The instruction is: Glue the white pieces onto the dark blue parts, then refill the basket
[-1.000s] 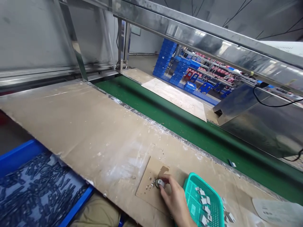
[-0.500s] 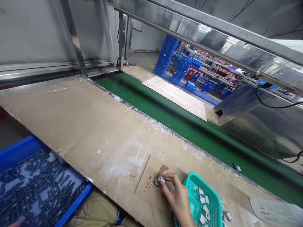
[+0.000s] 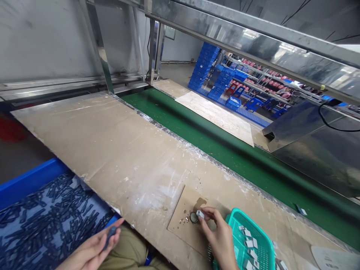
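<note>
Pinching white block [image 3: 200, 214] in closed right fingers [image 3: 213, 211] beside round dish [image 3: 190, 218]; holding dark piece [image 3: 109, 237] in curled left fingers [image 3: 113, 242]. Probably readying parts; needing steady, aligned pinch.

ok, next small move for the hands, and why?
Probably bring the left hand toward the right hand: the left holds a dark part near the bench edge, the right pinches a pale block close by the small round dish, and the two pieces are still well apart.
</note>
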Demonstrator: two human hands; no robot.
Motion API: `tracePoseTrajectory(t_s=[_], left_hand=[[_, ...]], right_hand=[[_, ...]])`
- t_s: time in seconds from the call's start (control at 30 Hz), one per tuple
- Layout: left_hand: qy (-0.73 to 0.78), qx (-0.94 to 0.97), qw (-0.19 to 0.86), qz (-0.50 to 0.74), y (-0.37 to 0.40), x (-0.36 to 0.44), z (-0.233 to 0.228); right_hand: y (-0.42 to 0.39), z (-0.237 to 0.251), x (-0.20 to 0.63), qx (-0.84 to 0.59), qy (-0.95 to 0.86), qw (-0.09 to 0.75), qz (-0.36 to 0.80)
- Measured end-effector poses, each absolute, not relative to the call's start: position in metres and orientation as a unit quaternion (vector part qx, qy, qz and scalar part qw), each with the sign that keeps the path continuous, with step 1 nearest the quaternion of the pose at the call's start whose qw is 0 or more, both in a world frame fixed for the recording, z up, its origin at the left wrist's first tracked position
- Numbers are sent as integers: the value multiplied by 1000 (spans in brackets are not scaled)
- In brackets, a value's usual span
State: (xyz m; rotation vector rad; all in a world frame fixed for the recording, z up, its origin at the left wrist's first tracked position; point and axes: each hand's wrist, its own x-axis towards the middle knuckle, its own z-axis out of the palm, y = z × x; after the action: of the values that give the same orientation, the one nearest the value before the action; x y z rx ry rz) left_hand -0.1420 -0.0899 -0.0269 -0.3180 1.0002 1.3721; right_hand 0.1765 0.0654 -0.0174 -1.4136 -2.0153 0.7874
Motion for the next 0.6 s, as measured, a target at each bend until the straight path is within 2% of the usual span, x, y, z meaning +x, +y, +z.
tracePoseTrajectory(t_s=[0.13,0.37,0.53,0.6], left_hand=[[419,-103,698,572,-60,-103,-9],[402,-21,691,601,-23,-66,2],[401,-12,710,578,-17,-48,2],[419,44,684,596,-17,-41,-3]], right_hand=[[66,-22,179,-524,-744,270,314],[68,-24,176,-523,-715,295,358],[68,-7,173,-533,-595,370,473],[64,5,168,-534,-525,391,535]])
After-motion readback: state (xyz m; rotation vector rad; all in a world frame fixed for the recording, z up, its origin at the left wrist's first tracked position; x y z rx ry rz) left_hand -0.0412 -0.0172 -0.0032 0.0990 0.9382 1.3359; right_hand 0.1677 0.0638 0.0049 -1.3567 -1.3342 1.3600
